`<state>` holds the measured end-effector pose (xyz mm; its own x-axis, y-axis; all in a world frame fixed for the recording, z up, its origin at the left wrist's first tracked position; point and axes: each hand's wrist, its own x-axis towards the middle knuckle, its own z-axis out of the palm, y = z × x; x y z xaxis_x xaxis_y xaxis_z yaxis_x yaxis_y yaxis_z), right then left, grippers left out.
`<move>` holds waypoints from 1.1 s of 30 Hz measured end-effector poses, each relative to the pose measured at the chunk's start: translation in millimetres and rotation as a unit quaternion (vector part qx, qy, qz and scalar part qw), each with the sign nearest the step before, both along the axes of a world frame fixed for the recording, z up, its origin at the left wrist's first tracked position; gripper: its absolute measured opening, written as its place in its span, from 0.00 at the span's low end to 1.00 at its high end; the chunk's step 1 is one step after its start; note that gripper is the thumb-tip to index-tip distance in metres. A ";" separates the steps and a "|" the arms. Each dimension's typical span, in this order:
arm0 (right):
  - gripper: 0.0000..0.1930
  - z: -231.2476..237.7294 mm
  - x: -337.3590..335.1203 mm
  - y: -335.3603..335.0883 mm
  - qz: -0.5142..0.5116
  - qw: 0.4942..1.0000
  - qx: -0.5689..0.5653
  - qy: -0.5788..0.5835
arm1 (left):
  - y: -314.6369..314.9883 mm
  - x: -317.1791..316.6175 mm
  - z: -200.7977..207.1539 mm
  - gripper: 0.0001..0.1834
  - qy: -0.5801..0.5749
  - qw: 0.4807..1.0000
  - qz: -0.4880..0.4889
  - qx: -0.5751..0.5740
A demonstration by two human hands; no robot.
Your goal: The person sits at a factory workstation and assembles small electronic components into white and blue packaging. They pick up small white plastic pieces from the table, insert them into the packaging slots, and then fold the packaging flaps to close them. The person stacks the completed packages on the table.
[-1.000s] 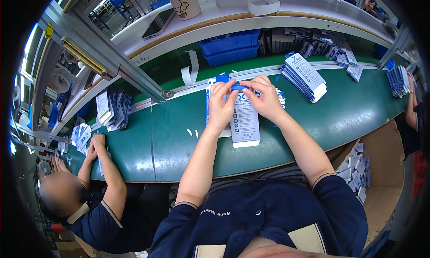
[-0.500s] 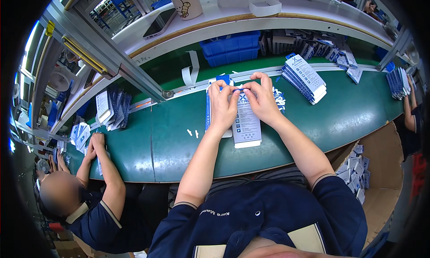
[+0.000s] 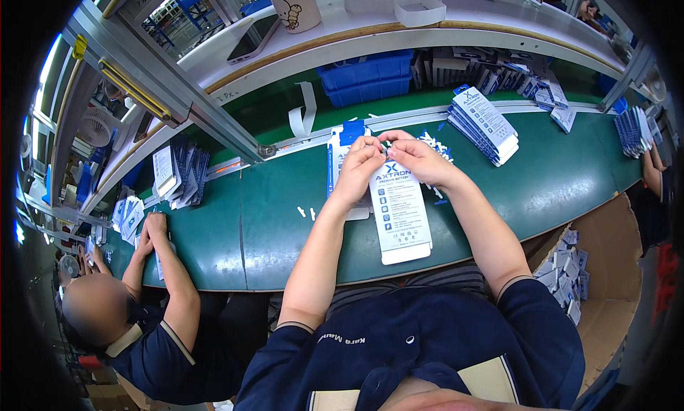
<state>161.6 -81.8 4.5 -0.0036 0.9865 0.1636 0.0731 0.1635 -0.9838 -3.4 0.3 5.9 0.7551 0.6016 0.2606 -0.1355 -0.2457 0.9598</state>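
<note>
A flat white-and-blue printed carton [image 3: 403, 218] points its long body toward me over the green bench. My left hand [image 3: 362, 167] pinches its far end, fingers bent and pressed together. On the other side of that end, my right hand [image 3: 422, 161] is closed too, its thumb close to the left one. The fingers hide most of the carton's top edge. Partly under my left hand lies another flat carton [image 3: 336, 165] with a blue flap [image 3: 352, 131]. Small white and blue paper scraps [image 3: 436, 146] lie behind my right hand.
A fanned stack of flat cartons [image 3: 484, 126] lies to the right, and another stack [image 3: 182, 172] to the left. Behind stands a blue bin [image 3: 367, 77] under a shelf [image 3: 342, 34]. A co-worker [image 3: 153, 304] sits at left. A large cardboard box [image 3: 613, 290] stands at lower right.
The carton has come nearer to me and now shows more of its printed face. Both hands have drawn closer together and slightly down, uncovering the blue flap behind.
</note>
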 end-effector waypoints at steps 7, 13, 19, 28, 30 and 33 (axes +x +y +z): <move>0.13 14.6 -11.9 -5.9 0.041 0.973 -0.030 0.227 | -2.1 -4.3 9.8 0.09 -0.064 0.983 -0.077 -0.154; 0.12 15.6 0.8 -6.2 0.047 0.985 -0.088 0.138 | 1.6 -5.2 4.7 0.08 -0.051 0.983 -0.068 -0.160; 0.13 22.9 7.7 -13.6 0.118 0.992 -0.038 0.004 | -3.2 -8.0 14.8 0.08 -0.016 0.992 -0.055 -0.110; 0.11 21.5 7.2 -12.0 0.120 0.991 -0.047 0.033 | -1.2 -6.1 10.1 0.07 -0.051 0.995 -0.052 -0.068; 0.11 20.1 7.8 -11.8 0.098 0.994 -0.054 -0.015 | -0.2 -6.1 9.3 0.07 -0.031 0.997 -0.055 -0.048; 0.11 18.5 -0.1 -12.0 0.084 0.995 -0.017 0.044 | -5.6 -4.9 10.2 0.07 -0.042 0.999 -0.027 -0.009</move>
